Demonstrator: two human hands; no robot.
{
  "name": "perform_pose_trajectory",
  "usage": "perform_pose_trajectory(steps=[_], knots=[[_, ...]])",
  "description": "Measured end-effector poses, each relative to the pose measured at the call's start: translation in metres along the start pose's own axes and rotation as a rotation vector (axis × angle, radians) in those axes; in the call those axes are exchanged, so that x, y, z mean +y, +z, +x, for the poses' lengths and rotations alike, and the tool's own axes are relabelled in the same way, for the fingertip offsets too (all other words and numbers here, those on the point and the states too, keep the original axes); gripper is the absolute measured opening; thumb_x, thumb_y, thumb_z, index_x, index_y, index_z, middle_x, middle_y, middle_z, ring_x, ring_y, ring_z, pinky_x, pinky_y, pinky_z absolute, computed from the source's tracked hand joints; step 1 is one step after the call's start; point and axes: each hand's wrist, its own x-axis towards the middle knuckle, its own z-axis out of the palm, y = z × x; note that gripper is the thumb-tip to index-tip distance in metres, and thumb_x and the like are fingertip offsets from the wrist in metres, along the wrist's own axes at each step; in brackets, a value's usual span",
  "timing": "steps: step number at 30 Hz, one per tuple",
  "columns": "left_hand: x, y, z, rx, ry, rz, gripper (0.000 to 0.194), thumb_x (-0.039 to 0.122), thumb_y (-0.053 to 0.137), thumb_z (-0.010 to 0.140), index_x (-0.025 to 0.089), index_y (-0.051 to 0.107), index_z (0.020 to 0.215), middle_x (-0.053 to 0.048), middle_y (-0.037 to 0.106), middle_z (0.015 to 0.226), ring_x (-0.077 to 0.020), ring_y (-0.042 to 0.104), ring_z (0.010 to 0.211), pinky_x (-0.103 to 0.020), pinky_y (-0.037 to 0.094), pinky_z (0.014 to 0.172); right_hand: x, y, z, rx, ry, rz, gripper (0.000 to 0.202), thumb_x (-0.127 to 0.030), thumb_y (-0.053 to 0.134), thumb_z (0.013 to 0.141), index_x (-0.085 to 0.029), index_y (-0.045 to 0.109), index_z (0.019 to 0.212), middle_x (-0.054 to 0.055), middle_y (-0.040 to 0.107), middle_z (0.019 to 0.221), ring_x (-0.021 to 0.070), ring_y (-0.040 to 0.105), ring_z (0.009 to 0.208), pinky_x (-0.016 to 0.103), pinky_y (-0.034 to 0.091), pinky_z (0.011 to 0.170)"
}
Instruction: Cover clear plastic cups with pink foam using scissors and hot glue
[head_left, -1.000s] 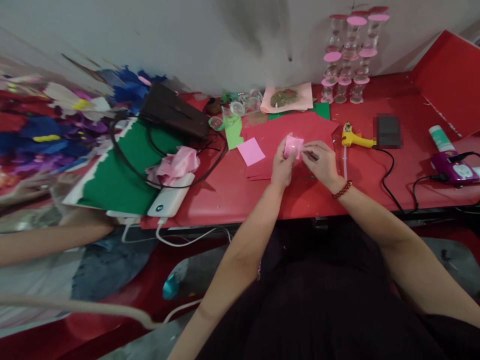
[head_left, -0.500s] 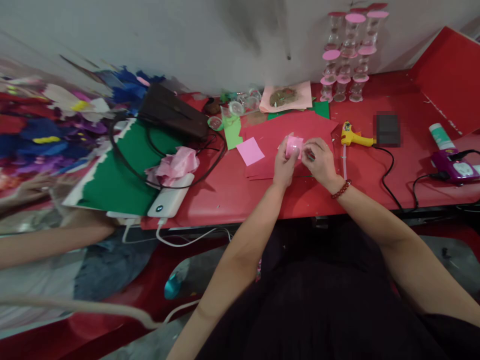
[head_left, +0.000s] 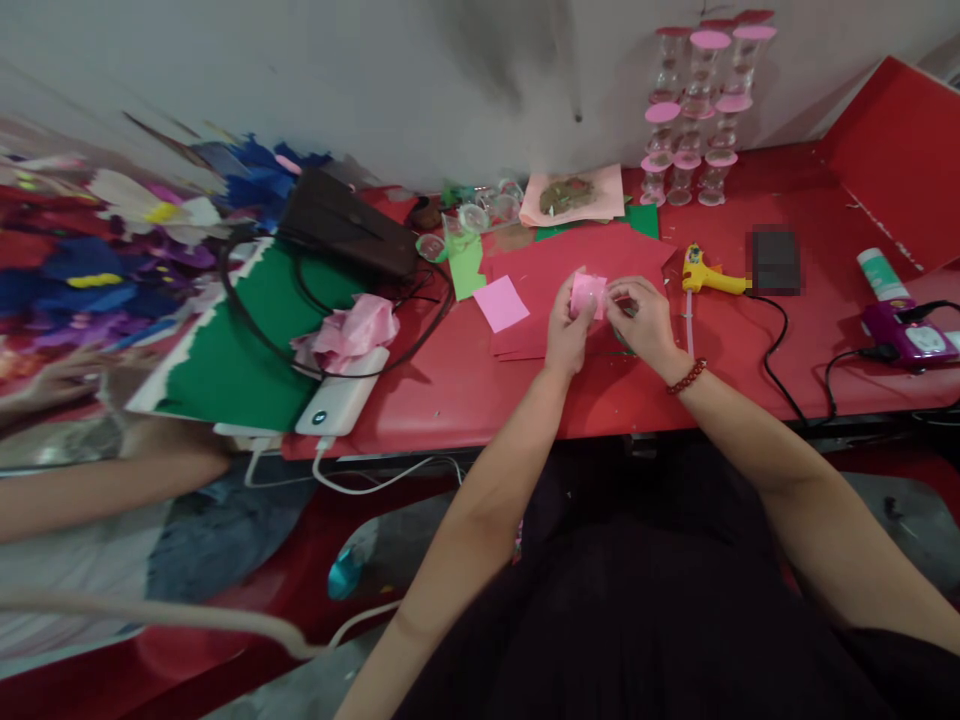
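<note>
My left hand (head_left: 568, 325) is closed around a pink piece of paper (head_left: 579, 292), with something clear and shiny, perhaps a small plastic cup, against it. Close by on the right, my right hand (head_left: 643, 320) has its thumb and index finger brought together at the paper's right edge. Something small and dark shows under its palm; I cannot make out what it is. Beneath both hands lie red sheets (head_left: 536, 255). A pink square of paper (head_left: 501, 304) rests to the left of my left hand.
Right of my hands lies a yellow glue gun (head_left: 709, 275), near a purple power socket (head_left: 911, 330). Stacked clear cups with pink discs (head_left: 686, 110) stand by the wall. On the left are a dark bag (head_left: 345, 225), a power bank (head_left: 341, 395) and another person's arm (head_left: 112, 490).
The fingers of my right hand have shifted slightly and opened a little at the pink paper's edge. My left hand keeps its hold in nearly the same place.
</note>
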Motion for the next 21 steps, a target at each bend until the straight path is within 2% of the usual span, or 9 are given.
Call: perform_pose_trajectory(steps=[4,11,16,21], knots=[[-0.0003,-0.0012,-0.0002,0.008,0.044,0.050,0.076,0.062,0.085,0.081,0.039,0.060,0.150,-0.006,0.068,0.144,-0.0266,0.064,0.136,-0.050,0.050,0.120,-0.0050,0.0009,-0.0009,-0.024,0.005,0.030,0.006,-0.018,0.069,0.089,-0.023,0.068,0.092,0.007,0.074,0.107,0.0189,0.074,0.092,0.036,0.065,0.085],[0.0020,0.0004,-0.0019,0.007,0.087,0.099,0.077,0.065,0.083,0.081,0.038,0.060,0.150,-0.007,0.066,0.147,-0.0269,0.061,0.141,-0.048,0.044,0.125,-0.0069,-0.0015,0.0007,-0.011,0.132,0.081,0.007,-0.029,0.075,0.090,-0.022,0.075,0.090,0.007,0.079,0.100,0.0190,0.076,0.090,0.035,0.065,0.083],[0.0013,0.0010,-0.0017,0.029,0.106,0.126,0.079,0.066,0.083,0.081,0.037,0.059,0.151,-0.007,0.062,0.155,-0.0288,0.054,0.149,-0.048,0.042,0.127,-0.0027,-0.0025,0.0007,-0.019,0.139,0.095,0.006,-0.028,0.074,0.089,-0.023,0.078,0.087,0.006,0.082,0.099,0.0211,0.077,0.095,0.039,0.064,0.091],[0.0037,0.0042,-0.0030,0.038,0.107,0.155,0.076,0.063,0.082,0.084,0.037,0.058,0.152,-0.007,0.057,0.162,-0.0296,0.048,0.155,-0.051,0.039,0.130,-0.0020,0.0014,-0.0015,0.007,0.098,0.082,0.008,-0.024,0.072,0.090,-0.023,0.077,0.084,0.006,0.082,0.098,0.0207,0.077,0.091,0.038,0.064,0.086]])
